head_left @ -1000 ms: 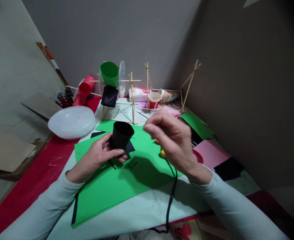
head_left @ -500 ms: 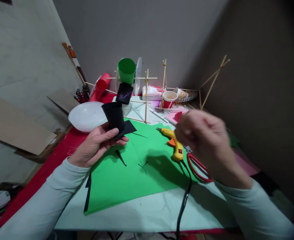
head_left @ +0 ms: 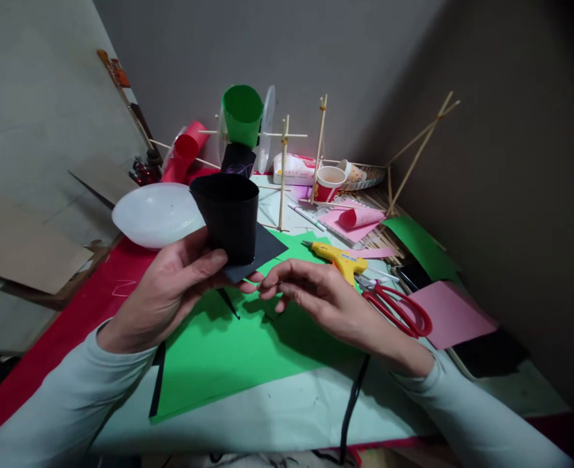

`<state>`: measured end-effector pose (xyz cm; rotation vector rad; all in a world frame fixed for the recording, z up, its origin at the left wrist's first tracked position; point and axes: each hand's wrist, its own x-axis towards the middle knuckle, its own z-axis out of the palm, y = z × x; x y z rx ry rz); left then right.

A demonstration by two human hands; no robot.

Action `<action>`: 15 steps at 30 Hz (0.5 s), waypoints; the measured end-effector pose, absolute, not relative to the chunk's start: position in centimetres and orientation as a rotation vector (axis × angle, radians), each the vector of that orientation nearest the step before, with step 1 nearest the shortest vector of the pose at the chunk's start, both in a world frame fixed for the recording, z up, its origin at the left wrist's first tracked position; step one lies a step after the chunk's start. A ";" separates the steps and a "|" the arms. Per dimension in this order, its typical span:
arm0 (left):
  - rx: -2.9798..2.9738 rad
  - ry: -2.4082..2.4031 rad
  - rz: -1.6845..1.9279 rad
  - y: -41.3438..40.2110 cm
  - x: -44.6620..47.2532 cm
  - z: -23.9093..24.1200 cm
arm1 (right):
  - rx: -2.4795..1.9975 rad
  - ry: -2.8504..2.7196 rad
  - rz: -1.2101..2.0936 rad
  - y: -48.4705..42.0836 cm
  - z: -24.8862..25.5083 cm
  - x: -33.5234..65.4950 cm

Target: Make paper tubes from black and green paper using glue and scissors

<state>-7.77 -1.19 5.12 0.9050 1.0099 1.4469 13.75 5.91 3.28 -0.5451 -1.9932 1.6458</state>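
My left hand [head_left: 169,286] is closed on a black paper cup [head_left: 233,221], thumb at the cup's lower side and fingers beneath. The cup stands upright on a flat black paper square [head_left: 267,250], whose corner juts out to the right. Just right of the square is my right hand [head_left: 316,292], fingers loosely curled and partly apart, with nothing visible in them. Its fingertips come close to those of my left hand. Behind the right hand lies a yellow glue gun [head_left: 338,258], its handle partly hidden. Green paper sheets [head_left: 228,370] spread below both hands.
Red-handled scissors [head_left: 416,312] lie by my right wrist. A translucent white bowl [head_left: 157,214] sits at left. Farther back are a green paper cup [head_left: 242,114], stick frames [head_left: 284,175] and a red-and-white cup [head_left: 329,184]. Pink paper [head_left: 452,315] and a black cord [head_left: 352,409] are at right.
My right hand has moved left and down from above the scissors to beside the black square, its fist loosening. The black cup has come closer to the camera in my left hand.
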 end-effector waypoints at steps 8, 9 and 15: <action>1.072 1.209 1.474 -1.2 -7.1 3.5 | -0.711 -1.742 1.869 5.4 4.0 13.1; 1.109 1.239 1.455 -1.3 -7.1 3.4 | -0.742 -1.741 1.855 5.4 4.0 13.1; 1.262 1.403 1.393 -1.4 -6.5 3.6 | -0.754 -1.784 1.841 5.5 3.5 13.2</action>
